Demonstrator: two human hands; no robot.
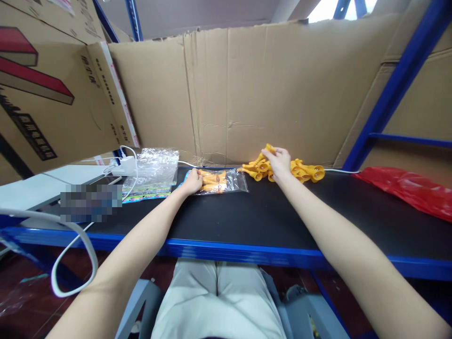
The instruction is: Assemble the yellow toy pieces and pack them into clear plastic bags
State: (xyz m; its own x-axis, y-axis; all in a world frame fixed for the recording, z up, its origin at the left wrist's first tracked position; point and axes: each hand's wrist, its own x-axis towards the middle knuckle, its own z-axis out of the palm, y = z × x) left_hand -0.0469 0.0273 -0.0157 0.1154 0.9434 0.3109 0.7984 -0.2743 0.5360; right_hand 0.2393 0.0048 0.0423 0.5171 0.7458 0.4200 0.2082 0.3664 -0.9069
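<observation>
My left hand [191, 181] is closed on the left edge of a clear plastic bag [226, 181] that lies flat on the black shelf top [247, 212] and holds several yellow plastic pieces. My right hand [280, 161] reaches into a loose pile of the same yellow trumpet-shaped pieces [303, 170] against the cardboard back wall. Its fingers are pinched on one yellow piece [269, 149] at the top of the pile.
A stack of empty clear bags [157, 165] on colourful printed cards [148, 194] lies left of the bag. A white charger with cables [125, 165] sits further left. A red plastic bag [409, 190] lies at the right. Cardboard [264, 89] walls the back, and blue shelf posts [395, 89] stand at the right.
</observation>
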